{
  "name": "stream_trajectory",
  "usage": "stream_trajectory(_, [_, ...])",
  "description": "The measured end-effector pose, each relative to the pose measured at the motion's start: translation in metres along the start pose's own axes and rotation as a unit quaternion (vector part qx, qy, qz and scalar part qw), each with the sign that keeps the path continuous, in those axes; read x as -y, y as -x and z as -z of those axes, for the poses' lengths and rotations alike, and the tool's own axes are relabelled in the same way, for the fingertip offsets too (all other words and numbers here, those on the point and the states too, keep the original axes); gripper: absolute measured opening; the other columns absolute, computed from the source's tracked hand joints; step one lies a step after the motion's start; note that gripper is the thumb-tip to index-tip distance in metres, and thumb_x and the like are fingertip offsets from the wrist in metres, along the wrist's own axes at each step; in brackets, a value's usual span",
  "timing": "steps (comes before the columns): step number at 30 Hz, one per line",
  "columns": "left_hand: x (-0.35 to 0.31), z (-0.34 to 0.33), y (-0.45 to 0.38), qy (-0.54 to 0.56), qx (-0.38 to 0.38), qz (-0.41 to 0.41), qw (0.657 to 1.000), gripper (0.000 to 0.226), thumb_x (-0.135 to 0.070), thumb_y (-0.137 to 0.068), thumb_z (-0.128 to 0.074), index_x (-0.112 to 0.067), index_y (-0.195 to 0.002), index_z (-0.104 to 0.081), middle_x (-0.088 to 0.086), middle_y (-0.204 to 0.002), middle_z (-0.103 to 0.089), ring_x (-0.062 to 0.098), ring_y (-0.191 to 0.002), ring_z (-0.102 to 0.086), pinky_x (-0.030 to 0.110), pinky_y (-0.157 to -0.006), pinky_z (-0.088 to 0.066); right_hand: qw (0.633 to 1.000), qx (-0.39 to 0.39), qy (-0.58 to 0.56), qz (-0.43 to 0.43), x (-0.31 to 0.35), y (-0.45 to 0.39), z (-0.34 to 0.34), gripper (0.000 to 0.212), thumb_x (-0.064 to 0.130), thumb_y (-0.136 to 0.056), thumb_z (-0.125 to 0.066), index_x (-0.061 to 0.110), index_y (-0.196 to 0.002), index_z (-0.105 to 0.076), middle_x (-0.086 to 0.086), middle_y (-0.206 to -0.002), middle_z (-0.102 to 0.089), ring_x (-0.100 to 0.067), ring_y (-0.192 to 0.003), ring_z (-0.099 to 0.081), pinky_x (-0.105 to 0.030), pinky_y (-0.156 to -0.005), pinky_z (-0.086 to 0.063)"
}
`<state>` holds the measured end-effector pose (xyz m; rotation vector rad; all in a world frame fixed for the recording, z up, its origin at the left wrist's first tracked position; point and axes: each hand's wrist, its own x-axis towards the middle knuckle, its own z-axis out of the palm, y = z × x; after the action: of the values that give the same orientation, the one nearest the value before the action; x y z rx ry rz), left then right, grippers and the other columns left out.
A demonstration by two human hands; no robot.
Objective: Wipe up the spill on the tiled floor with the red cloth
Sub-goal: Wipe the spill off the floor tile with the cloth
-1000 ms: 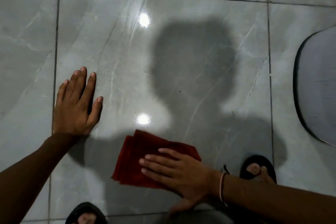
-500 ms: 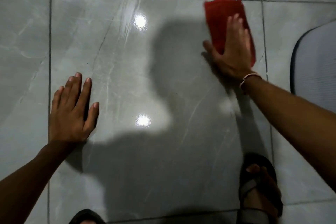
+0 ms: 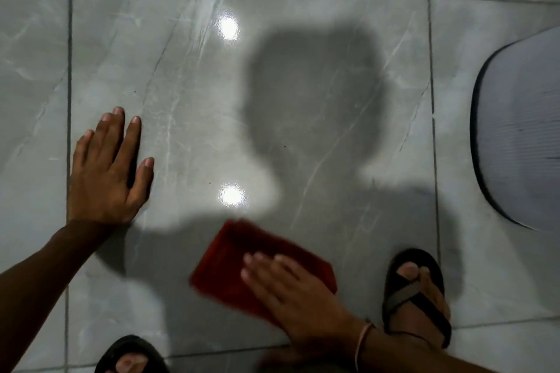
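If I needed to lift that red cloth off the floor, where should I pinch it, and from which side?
Probably the far-left corner of the red cloth. It lies folded flat on the tiled floor, and the right hand presses flat on its near-right part, so only the far and left edges are bare. Come from the left, where the left hand rests on the floor.

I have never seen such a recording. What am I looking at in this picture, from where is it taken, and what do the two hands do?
There is no machine here. A person wears a camera on the head, so it looks down at their own hands and the grey tiled floor. The left hand rests flat on a tile. The right hand presses flat on a folded red cloth, blurred by motion. A sandalled foot stands at the right, another sandal at the bottom edge. I cannot make out any spill.
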<state>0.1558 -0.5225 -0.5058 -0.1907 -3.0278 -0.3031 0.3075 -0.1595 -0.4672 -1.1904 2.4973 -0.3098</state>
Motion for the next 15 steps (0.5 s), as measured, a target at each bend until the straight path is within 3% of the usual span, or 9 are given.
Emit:
stream_trajectory(2, [0.001, -0.002, -0.001, -0.004, -0.007, -0.002, 1.000, 0.070, -0.045, -0.106, -0.035, -0.020, -0.169, -0.020, 0.007, -0.177, -0.017, 0.020, -0.165, -0.012, 0.037, -0.131, -0.005, 0.999, 0.010, 0.008, 0.031, 0.000, 0.007, -0.005, 0.110, 0.084, -0.088, -0.040, 0.009, -0.165, -0.017, -0.009, -0.175, -0.007, -0.021, -0.163, -0.002, -0.037, -0.131, -0.009])
stream_trajectory(4, [0.003, -0.003, 0.000, -0.009, -0.011, -0.004, 1.000, 0.069, -0.045, -0.106, -0.035, -0.020, -0.169, -0.022, 0.007, -0.178, -0.017, 0.022, -0.164, -0.015, 0.038, -0.131, -0.007, 1.000, -0.007, -0.018, -0.001, -0.016, 0.005, 0.001, 0.103, 0.081, -0.091, -0.042, 0.012, -0.165, -0.018, -0.004, -0.176, -0.006, -0.017, -0.163, -0.007, -0.037, -0.131, -0.012])
stream_trajectory(6, [0.003, -0.003, 0.001, -0.013, -0.014, -0.008, 1.000, 0.070, -0.045, -0.106, -0.035, -0.020, -0.169, -0.022, 0.006, -0.178, -0.017, 0.022, -0.164, -0.015, 0.037, -0.131, -0.007, 0.992, -0.070, -0.041, -0.098, -0.046, -0.001, 0.011, 0.099, 0.078, -0.093, -0.046, 0.015, -0.165, -0.020, -0.001, -0.176, -0.005, -0.016, -0.163, -0.009, -0.040, -0.130, -0.016])
stream_trajectory(8, [0.004, -0.003, 0.001, -0.019, -0.016, -0.008, 1.000, 0.070, -0.044, -0.106, -0.037, -0.019, -0.169, -0.022, 0.006, -0.178, -0.017, 0.024, -0.164, -0.017, 0.036, -0.131, -0.007, 0.963, -0.129, -0.041, -0.232, -0.096, -0.016, 0.033, 0.100, 0.079, -0.092, -0.043, 0.018, -0.166, -0.014, 0.000, -0.176, -0.005, -0.016, -0.163, -0.007, -0.036, -0.133, -0.004])
stream_trajectory(10, [0.004, -0.002, 0.000, -0.021, -0.012, -0.006, 1.000, 0.070, -0.044, -0.105, -0.037, -0.019, -0.169, -0.023, 0.006, -0.178, -0.017, 0.025, -0.164, -0.018, 0.037, -0.131, -0.008, 0.939, -0.135, -0.037, -0.313, -0.155, -0.038, 0.067, 0.100, 0.081, -0.093, -0.032, 0.019, -0.166, -0.004, -0.001, -0.176, -0.001, -0.014, -0.163, 0.001, -0.034, -0.132, 0.005])
stream_trajectory(13, [0.003, -0.004, 0.000, -0.023, -0.014, -0.004, 1.000, 0.070, -0.045, -0.105, -0.036, -0.021, -0.169, -0.021, 0.005, -0.178, -0.016, 0.022, -0.165, -0.015, 0.037, -0.131, -0.007, 0.936, -0.122, -0.030, -0.328, -0.224, -0.096, 0.112, 0.099, 0.078, -0.095, -0.028, 0.014, -0.166, 0.001, -0.009, -0.176, 0.004, -0.021, -0.163, 0.004, -0.044, -0.133, 0.001])
stream_trajectory(15, [0.004, -0.004, 0.000, -0.025, -0.011, -0.004, 1.000, 0.070, -0.045, -0.105, -0.036, -0.021, -0.169, -0.021, 0.005, -0.178, -0.016, 0.022, -0.165, -0.016, 0.036, -0.131, -0.007, 0.935, -0.119, -0.039, -0.331, -0.232, -0.146, 0.130, 0.099, 0.075, -0.097, -0.028, 0.009, -0.165, -0.001, -0.013, -0.175, 0.003, -0.025, -0.163, 0.003, -0.047, -0.133, -0.001])
